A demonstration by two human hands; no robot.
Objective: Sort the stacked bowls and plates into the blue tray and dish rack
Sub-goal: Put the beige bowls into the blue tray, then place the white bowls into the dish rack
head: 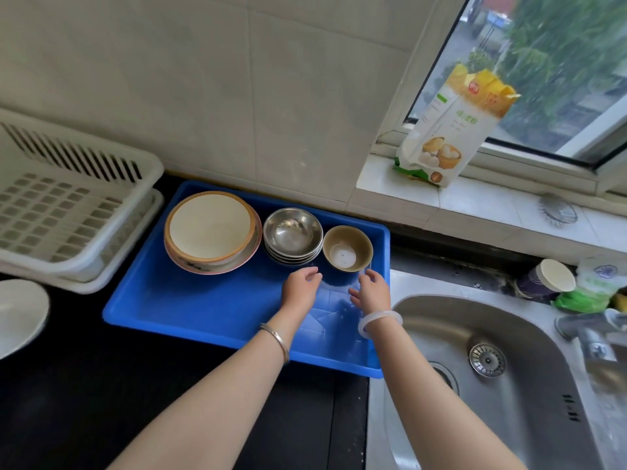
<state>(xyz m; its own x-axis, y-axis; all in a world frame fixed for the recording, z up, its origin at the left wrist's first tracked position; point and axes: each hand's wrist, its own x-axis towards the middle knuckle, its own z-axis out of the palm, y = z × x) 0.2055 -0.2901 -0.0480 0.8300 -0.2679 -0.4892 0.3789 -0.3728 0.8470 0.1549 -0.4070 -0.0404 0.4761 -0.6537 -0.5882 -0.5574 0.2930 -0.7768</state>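
A blue tray (190,310) lies on the dark counter. Along its far side stand a stack of plates (210,230) with a cream one on top, a stack of steel bowls (292,234), and a brown ceramic bowl (347,247). My left hand (300,287) hovers over the tray just in front of the steel bowls, fingers curled and apart, holding nothing. My right hand (371,289) hangs just in front of the brown bowl, fingers loosely spread, also with nothing in it. The white dish rack (68,205) stands left of the tray with nothing in it.
A steel sink (492,368) with a tap (590,334) lies at the right. A flour bag (451,130) stands on the windowsill. A white plate (20,313) sits at the left edge. Cups and a green bag (576,286) crowd behind the sink.
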